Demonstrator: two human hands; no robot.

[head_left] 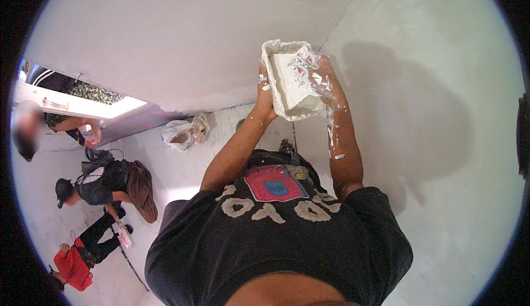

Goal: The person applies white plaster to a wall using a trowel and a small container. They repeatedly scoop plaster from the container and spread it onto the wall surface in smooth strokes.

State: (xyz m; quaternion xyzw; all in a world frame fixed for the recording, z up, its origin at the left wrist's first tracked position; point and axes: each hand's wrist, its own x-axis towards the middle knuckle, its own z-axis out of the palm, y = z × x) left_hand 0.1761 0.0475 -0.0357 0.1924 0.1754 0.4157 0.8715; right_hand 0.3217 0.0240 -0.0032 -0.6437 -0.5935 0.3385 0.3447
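Tray (271, 88), caked with white paste (287, 77), held out ahead of the body. Left hand (265, 91): clamped on the tray's left side. Right hand (326, 80): paste-smeared, at the right side, touching crumpled film (305, 59); its grip cannot be told. Bag (185, 134): on the floor (171, 176).

Your left hand (265, 92) is lying partly hidden behind the white tray (279, 99); a paste-smeared, red-flecked mass (303, 62), its kind unclear, is obscuring your right hand's (326, 80) fingertips. Blurring is masking a co-worker's head (28, 125); the right rim is cropping an unidentifiable dark object (523, 135).
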